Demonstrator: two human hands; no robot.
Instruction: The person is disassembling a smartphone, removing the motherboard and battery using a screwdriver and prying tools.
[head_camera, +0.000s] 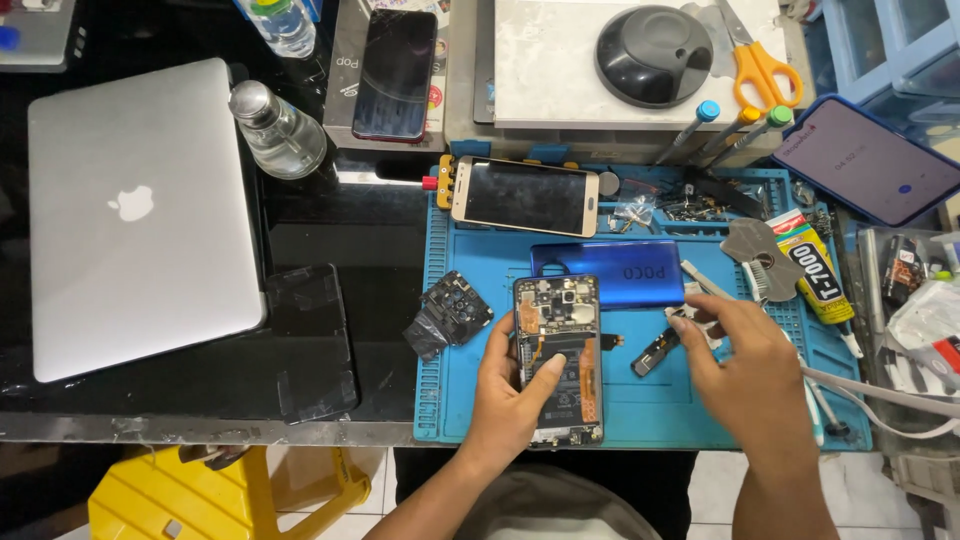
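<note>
The fingers (548, 368) of the left hand (510, 400) grasp an opened phone (558, 360), thumb laid across its exposed middle and the other fingers curled round its left edge, so it sits steady on the blue mat (640, 410). The right hand (750, 375) reaches to the right of the phone, its fingertips pinched on something small and pale; what it is cannot be told. Just left of those fingertips lies a small dark part (652, 355) on the mat, between the phone and the right hand and close to both.

Holding the phone flat by its edges, as judged here, keeps pressure off the bare board and the orange ribbon inside, and a light pinch suits the small pieces.

The phone lies at the near middle of the mat. Far of it rests a blue back cover (608, 272), and further still a second phone (524, 195) with a gold rim. Left of the opened phone sits a black camera frame (450, 312). A glue tube (815, 272) lies at the right, and a silver laptop (135, 215) on the dark surface (340, 240) far left.
</note>
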